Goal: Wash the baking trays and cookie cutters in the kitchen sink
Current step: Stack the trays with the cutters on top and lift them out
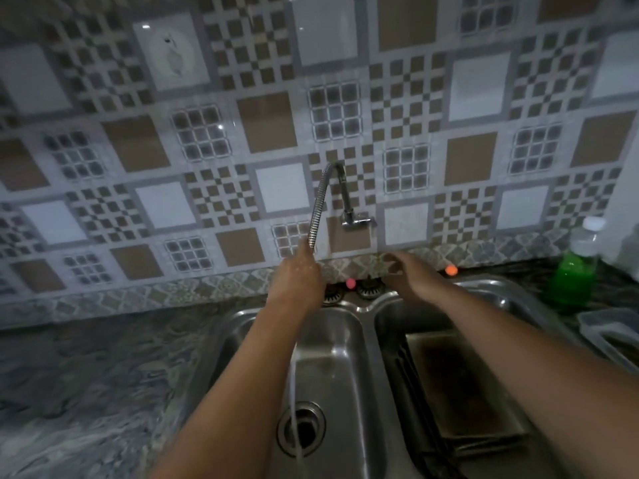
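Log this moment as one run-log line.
left hand grips faucet hose | water runs into left basin | right hand open | trays right basin

Left hand (299,274) raised, fingers curled; right hand (406,271) relaxed.

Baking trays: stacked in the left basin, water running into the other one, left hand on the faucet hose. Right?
Basins swapped. The head view shows the baking trays in the right basin; the water runs into the left one. The left hand does grip the faucet hose.
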